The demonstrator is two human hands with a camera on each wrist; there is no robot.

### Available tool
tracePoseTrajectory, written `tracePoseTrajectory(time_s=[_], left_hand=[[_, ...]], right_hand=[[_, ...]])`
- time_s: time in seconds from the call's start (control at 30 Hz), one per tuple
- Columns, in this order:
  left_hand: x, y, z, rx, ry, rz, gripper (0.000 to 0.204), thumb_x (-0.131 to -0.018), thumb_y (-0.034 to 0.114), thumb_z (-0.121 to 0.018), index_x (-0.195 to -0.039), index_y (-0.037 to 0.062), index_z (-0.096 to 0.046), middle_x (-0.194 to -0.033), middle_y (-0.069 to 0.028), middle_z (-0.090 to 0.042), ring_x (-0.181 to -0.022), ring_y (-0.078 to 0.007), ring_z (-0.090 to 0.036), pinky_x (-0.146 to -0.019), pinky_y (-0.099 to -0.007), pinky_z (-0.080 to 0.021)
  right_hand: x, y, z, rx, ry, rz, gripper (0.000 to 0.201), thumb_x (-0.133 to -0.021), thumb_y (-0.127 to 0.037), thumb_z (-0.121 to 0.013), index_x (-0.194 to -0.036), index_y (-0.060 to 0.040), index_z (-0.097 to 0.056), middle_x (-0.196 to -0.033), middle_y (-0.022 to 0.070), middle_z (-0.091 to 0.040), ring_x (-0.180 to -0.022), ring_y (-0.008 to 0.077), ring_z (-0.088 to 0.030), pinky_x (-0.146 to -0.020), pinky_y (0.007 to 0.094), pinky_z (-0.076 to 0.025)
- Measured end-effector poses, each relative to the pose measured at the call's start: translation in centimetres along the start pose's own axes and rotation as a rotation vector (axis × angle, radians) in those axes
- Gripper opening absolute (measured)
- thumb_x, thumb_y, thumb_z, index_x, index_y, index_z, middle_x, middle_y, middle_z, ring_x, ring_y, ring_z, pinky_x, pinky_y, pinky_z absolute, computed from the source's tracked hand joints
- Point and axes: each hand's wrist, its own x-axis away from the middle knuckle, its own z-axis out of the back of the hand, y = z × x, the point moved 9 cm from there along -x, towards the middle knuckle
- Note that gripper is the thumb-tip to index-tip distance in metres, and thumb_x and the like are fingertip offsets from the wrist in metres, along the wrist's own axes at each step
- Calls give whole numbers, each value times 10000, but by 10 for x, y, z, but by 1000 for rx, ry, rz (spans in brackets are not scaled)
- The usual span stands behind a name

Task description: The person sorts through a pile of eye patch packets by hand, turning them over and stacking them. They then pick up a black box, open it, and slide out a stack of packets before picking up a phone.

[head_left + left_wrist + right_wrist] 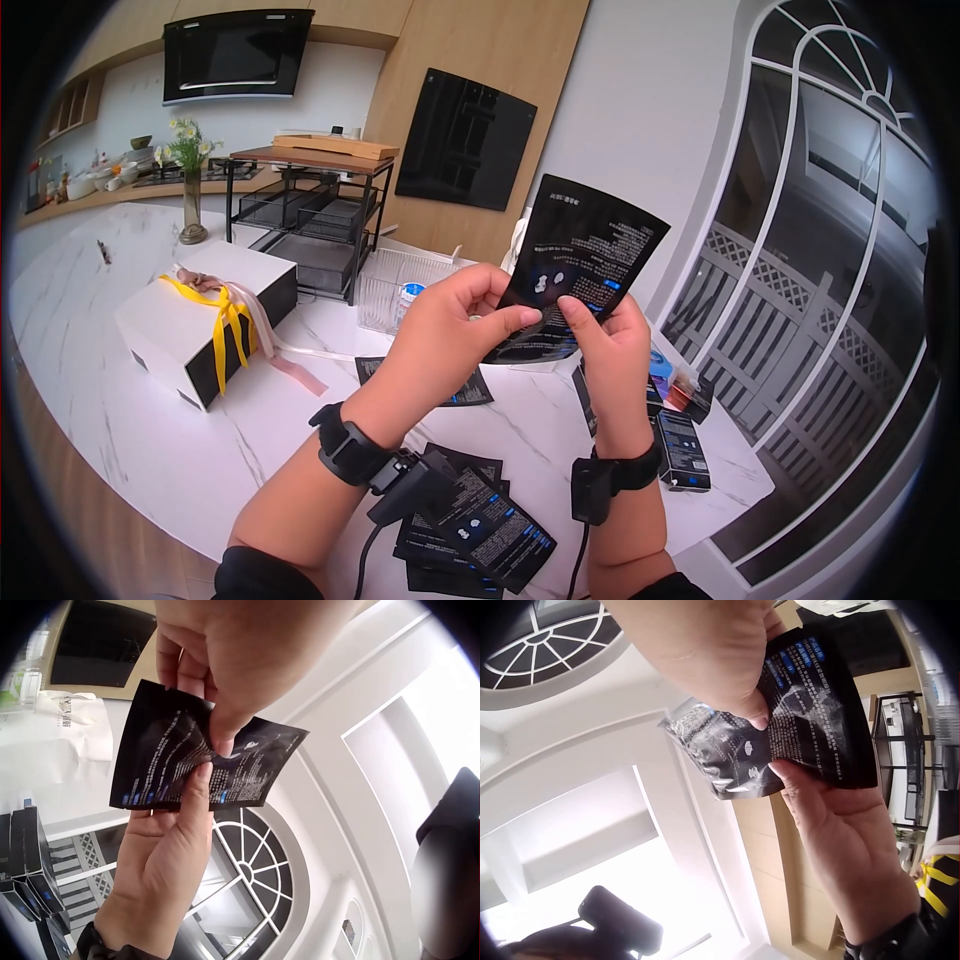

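Observation:
A black foil pouch printed with small white text is held up above the table, between both hands. My left hand pinches its left part, thumb on the printed face and fingers behind. Opposite it, my right hand grips the lower right part in the same way. In the left wrist view the two thumbs lie close together near the middle of the pouch, and its surface is creased there. The right wrist view shows the pouch bent and shiny. Several similar pouches lie overlapping on the table below my forearms.
Another black pouch lies beyond the pile, partly behind my left forearm. Small black boxes stand at the right. A white and black box with a yellow ribbon sits left. Behind are a clear bin and a black rack.

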Motion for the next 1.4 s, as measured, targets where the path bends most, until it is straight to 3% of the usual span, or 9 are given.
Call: tracePoseTrajectory(time_s=[0.2, 0.47, 0.57, 0.83, 0.93, 1.13, 1.2, 1.23, 1.4], left_hand=[[-1, 5, 13, 161, 79, 8, 95, -793, 66, -632, -841, 28, -560, -730, 27, -577, -657, -20, -498, -589, -162, -401], [-1, -1, -4, 141, 5, 19, 165, -785, 144, -660, -844, 28, -558, -689, 46, -535, -622, -15, -450, -559, -160, -372], [1, -19, -13, -13, -115, 173, 166, -810, 58, -609, -951, 0, -544, -891, -12, -604, -825, -71, -558, -741, -212, -452], [2, -22, -18, 42, -136, 166, 240, -794, 22, -610, -1024, -12, -551, -926, -26, -616, -831, -70, -565, -757, -222, -464], [7, -9, -28, 56, -204, 176, 250, -791, 7, -608, -1033, -15, -549, -943, -31, -617, -836, -74, -568, -761, -225, -470], [3, -14, -18, 86, -150, 166, 260, -776, -2, -618, -1029, -13, -560, -922, -35, -626, -830, -88, -578, -758, -228, -470], [3, -9, -15, 140, -72, 103, 162, -759, 109, -679, -872, 24, -599, -657, 59, -545, -588, -8, -430, -529, -178, -364], [3, -8, -15, 139, -73, 102, 162, -759, 109, -679, -872, 24, -599, -657, 59, -545, -588, -8, -430, -529, -178, -364], [9, -1, -31, 279, -293, 173, 267, -776, 138, -672, -985, 17, -559, -748, 29, -562, -650, -24, -461, -582, -177, -396]], right_hand=[[9, -7, -16, -66, -75, -31, 205, -813, -54, -612, -995, 22, -556, -949, 49, -606, -856, 93, -551, -767, 227, -435], [2, -6, 0, 6, 41, 13, 216, -832, -103, -600, -1003, 16, -543, -943, 52, -599, -842, 90, -550, -757, 220, -435], [4, -11, 8, -30, 145, 95, 241, -850, -115, -578, -1044, 14, -516, -977, 56, -587, -865, 94, -546, -771, 225, -434], [17, -30, 6, 270, 209, 359, 234, -859, -120, -563, -1041, 18, -511, -972, 60, -582, -856, 98, -545, -758, 226, -441], [9, -23, 15, 189, 194, 208, 222, -859, -113, -560, -1032, 19, -516, -966, 62, -582, -858, 99, -541, -761, 225, -441], [20, -31, 5, 118, 232, 309, 222, -835, -103, -595, -1009, 16, -528, -941, 48, -587, -835, 98, -539, -754, 224, -430], [21, -36, 1, 216, 188, 364, 224, -833, -101, -596, -1011, 17, -527, -935, 47, -588, -835, 98, -539, -757, 224, -429], [20, -33, 3, 213, 199, 332, 231, -834, -102, -596, -1017, 19, -524, -939, 48, -588, -835, 99, -539, -759, 224, -428], [4, -19, 10, 74, 124, 181, 247, -843, -111, -587, -1036, 26, -515, -953, 54, -591, -841, 95, -540, -756, 224, -430]])
